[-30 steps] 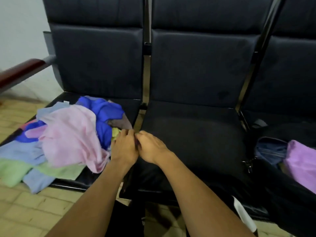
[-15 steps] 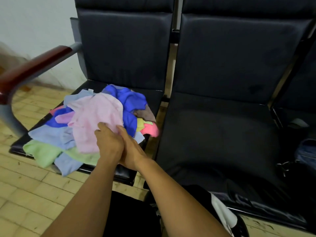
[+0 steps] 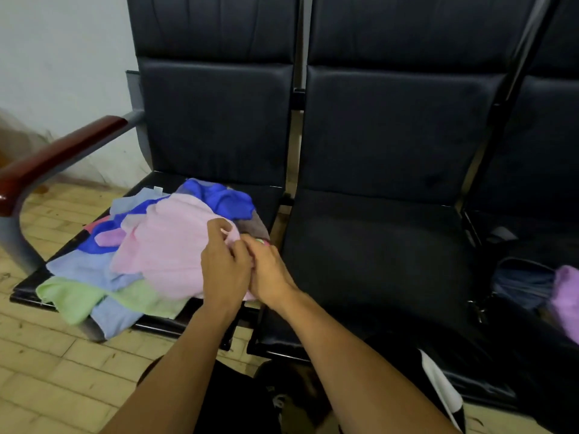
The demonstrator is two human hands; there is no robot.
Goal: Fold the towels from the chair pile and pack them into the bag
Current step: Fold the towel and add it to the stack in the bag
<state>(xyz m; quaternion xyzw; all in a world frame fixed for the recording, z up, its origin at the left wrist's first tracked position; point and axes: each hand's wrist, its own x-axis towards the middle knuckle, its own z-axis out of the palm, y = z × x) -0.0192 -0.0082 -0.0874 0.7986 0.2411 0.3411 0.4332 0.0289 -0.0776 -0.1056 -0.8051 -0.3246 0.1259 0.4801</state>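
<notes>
1. Pink terry cloth is what both hands are on: the pink towel [image 3: 169, 245] lies on top of the towel pile [image 3: 131, 255], which covers the seat of the left chair [image 3: 213, 120].
2. Relative to that pile, the left hand [image 3: 224, 270] sits at its right front edge, fingers curled and pinching a fold of the pink towel near the towel's right corner.
3. Touching it on the pile's right side, the right hand [image 3: 269, 274] has its fingers bent in toward the same corner; whether it grips the cloth or only touches it cannot be made out.
4. From the two hands, nearly all of the pink towel spreads away to the left and back across the pile, so a lift would likely have to draw it rightward and toward the person; the left hand is the nearer one to its bulk.
5. Right of the pile stands the bare middle seat [image 3: 376, 261], probably the folding surface.
6. Far right of the pile, well apart from it, lies the bag [image 3: 523, 283] with a purple towel [image 3: 567, 296] at its mouth.
</notes>
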